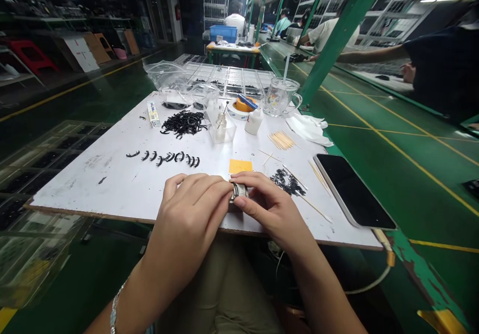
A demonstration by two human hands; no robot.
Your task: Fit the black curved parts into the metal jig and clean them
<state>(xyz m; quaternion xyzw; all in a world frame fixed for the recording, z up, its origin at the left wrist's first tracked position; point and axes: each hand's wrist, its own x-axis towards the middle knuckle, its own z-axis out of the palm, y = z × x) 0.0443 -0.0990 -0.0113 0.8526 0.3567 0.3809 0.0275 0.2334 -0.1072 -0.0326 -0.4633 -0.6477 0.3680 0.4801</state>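
Observation:
Near the table's front edge, a small silvery-grey rounded piece (240, 191) with dark bands sits between my two hands. My left hand (194, 206) closes on its left side, the fingertips pressed together against it. On the other side my right hand (271, 206) pinches it between thumb and fingers. Its underside is hidden. Just beyond lies a yellow-orange paper square (240, 166). Small black bits (287, 181) are scattered right of my right hand, with cotton swabs (316, 209) beside them. Several curved black pieces (168, 158) form a row ahead of my left hand.
A heap of black curved pieces (183, 123) lies farther back, near a clear open box (221, 133) and a white bottle (253, 123). Toothpicks (282, 140), a glass mug (279, 99) and a phone (352, 189) are on the right. A green post (342, 39) rises beyond.

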